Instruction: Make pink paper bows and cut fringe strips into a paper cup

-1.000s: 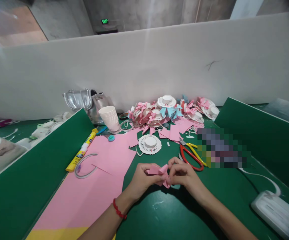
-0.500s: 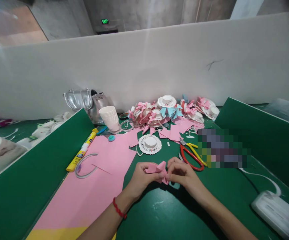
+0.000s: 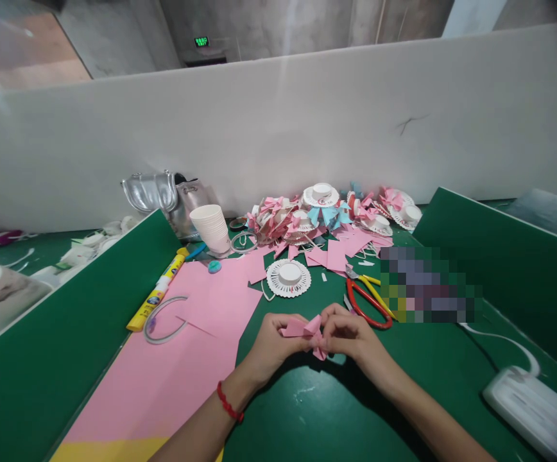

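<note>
Between my hands, over the green tabletop (image 3: 302,410), is a folded pink paper bow (image 3: 313,326) with its ends fanned out. My left hand (image 3: 278,340) pinches its left side between thumb and fingers. On the other side, the thumb and fingertips of my right hand (image 3: 348,333) close on the bow's right edge. Beyond my hands lies a white paper hat (image 3: 289,274) with a slit, frilled brim and a short round crown. Red-handled scissors (image 3: 368,308) rest just past my right hand. My palms hide part of the bow.
Pink paper sheets (image 3: 172,378) cover the left side, with a yellow glue tube (image 3: 158,292) and a grey ring (image 3: 165,321) on them. Stacked paper cups (image 3: 210,228) and a silver bag (image 3: 151,191) stand behind. Finished paper hats (image 3: 321,194) pile up at the back. Green dividers (image 3: 509,256) flank the table.
The pink bow has turned slightly in my fingers, and its upper fold now stands a little more upright. Both hands stay in nearly the same place.
</note>
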The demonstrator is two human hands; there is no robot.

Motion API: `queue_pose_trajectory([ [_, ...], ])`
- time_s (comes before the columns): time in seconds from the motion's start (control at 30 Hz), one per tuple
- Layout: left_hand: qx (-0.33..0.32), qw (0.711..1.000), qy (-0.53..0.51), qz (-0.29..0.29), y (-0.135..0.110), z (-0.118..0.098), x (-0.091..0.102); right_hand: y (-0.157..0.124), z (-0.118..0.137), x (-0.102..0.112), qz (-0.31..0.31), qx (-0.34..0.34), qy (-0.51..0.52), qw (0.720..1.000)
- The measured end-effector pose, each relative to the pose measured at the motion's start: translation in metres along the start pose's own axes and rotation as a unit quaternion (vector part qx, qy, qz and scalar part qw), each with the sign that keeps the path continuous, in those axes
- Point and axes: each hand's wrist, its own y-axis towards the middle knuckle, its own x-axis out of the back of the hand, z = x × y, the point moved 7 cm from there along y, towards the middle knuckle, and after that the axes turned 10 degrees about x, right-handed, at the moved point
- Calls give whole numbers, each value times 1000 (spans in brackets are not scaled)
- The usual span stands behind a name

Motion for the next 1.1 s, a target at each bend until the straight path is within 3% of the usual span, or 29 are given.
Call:
queue_pose_trajectory([
  [0.43, 29, 995, -74, -53, 5, 9, 13, 3, 6, -2, 5, 49, -72, 996],
  [1.1, 34, 995, -82, -49, 5, 12, 13, 0, 9, -2, -26, 99, -90, 991],
])
